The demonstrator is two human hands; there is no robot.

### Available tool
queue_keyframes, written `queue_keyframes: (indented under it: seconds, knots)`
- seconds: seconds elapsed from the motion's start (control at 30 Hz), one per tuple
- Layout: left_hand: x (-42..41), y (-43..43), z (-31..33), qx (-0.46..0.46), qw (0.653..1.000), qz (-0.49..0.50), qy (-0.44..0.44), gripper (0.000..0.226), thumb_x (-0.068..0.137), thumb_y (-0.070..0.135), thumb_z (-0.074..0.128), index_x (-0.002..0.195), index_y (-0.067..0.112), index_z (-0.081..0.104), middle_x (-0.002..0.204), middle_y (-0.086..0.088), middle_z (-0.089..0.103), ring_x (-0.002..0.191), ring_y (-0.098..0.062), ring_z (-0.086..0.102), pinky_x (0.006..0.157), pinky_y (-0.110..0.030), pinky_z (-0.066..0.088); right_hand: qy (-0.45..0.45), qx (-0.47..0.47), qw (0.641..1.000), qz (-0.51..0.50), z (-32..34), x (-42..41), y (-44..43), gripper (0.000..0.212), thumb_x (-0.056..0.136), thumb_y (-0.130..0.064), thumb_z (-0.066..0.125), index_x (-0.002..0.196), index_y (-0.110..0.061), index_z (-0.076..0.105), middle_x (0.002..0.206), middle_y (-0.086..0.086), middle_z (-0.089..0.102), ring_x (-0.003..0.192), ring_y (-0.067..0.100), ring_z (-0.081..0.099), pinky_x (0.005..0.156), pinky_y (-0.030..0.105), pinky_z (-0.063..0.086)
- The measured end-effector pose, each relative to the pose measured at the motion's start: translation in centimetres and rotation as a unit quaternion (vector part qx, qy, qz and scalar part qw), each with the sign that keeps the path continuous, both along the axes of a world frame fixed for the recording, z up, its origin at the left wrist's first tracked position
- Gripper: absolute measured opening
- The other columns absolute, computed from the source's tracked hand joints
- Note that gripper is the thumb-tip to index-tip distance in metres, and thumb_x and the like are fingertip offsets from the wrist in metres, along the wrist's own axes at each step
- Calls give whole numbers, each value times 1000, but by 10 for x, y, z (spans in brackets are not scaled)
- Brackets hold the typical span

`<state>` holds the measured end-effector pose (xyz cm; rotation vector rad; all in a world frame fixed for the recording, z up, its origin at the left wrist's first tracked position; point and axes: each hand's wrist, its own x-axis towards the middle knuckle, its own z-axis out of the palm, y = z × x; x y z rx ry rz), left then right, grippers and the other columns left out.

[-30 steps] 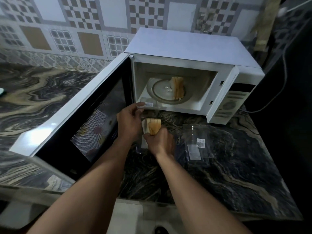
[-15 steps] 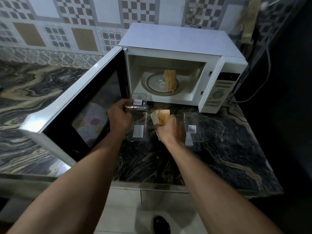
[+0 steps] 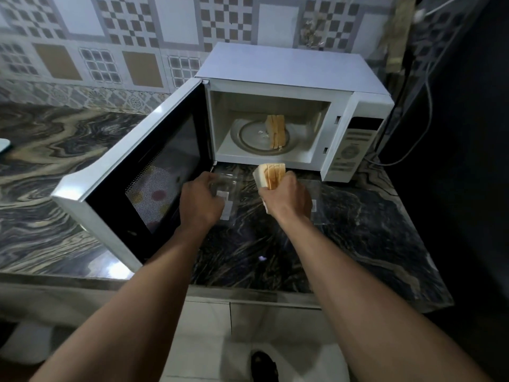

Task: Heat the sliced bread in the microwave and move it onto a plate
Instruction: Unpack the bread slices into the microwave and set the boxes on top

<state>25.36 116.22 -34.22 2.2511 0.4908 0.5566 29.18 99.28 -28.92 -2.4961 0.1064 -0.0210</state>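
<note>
Right hand (image 3: pixel 286 199) grips a stack of pale sliced bread (image 3: pixel 271 176), just short of the open white microwave (image 3: pixel 289 70). Left hand (image 3: pixel 202 199), beside it, clutches a clear plastic pack (image 3: pixel 227 188). Beyond them, another bread stack (image 3: pixel 276 130) stands on the round glass turntable (image 3: pixel 248 133). Heating and plating likely remain.

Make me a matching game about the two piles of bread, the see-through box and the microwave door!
Things:
1. microwave door
2. nearer bread stack
3. farther bread stack
4. clear box

Places or states:
A. held by the left hand
B. standing on the glass turntable
C. swung open
D. held by the right hand

Pairs: 1-C, 2-D, 3-B, 4-A
</note>
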Motion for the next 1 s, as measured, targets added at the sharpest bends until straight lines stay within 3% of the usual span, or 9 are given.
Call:
queue_keyframes:
  seconds: [0.1,0.17,0.33,0.47,0.6,0.7,0.83,0.93,1.0]
  knots:
    - [6,-23,12,103,993,-20,-49,34,79,29,54,108,23,72,105,-1,74,98,-26,65,80,-37,55,-14,-8,1000,9,13,4,-5,45,83,-41,74,113,-11,58,108,10,68,85,28,61,63,29,34]
    - [17,-40,9,137,989,-33,-42,29,81,21,61,108,19,71,105,-5,72,100,-29,63,83,-36,53,-25,-9,1000,13,21,9,-9,48,82,-41,75,115,-11,57,109,9,68,94,30,65,63,30,36]
    - [40,-83,-2,65,994,-92,-7,43,77,-2,54,117,11,66,107,-17,68,97,-37,63,79,-41,53,-37,-4,999,14,35,31,-15,47,79,-44,76,110,-13,58,107,8,68,88,28,65,62,30,42]
    - [58,-98,-28,14,991,-118,54,42,87,6,50,126,20,57,118,-12,67,107,-31,63,92,-44,53,-34,-7,999,21,41,53,-18,45,81,-43,75,110,-14,59,105,5,67,76,23,55,60,28,38]
    - [80,-96,-68,97,980,-151,88,45,87,18,38,128,17,59,134,-9,58,127,-32,50,107,-47,41,-32,0,999,32,36,78,-13,48,80,-43,76,115,-14,59,109,8,68,92,30,66,64,30,40]
    - [99,-96,-94,174,967,-138,122,46,91,23,37,128,9,60,135,-20,53,129,-42,44,107,-56,35,-30,15,998,45,30,100,-4,43,81,-40,76,112,-15,59,104,6,69,78,25,61,62,28,39]
    - [116,-102,-105,196,960,-123,158,55,94,30,31,132,4,61,137,-29,55,131,-49,47,110,-62,34,-16,33,998,57,23,132,10,29,84,-38,74,98,-17,60,84,0,61,61,16,51,52,23,36]
    - [133,-94,-111,217,955,-124,162,59,94,34,32,144,9,52,151,-24,42,144,-44,34,118,-57,20,-25,37,997,61,11,158,29,27,83,-38,74,88,-15,62,83,-1,66,69,20,62,57,27,49]
    - [141,-90,-115,232,946,-146,172,65,94,38,23,152,14,41,160,-19,30,150,-38,21,122,-52,10,-35,44,997,59,2,178,43,28,80,-37,76,97,-16,68,95,2,70,85,23,67,63,28,50]
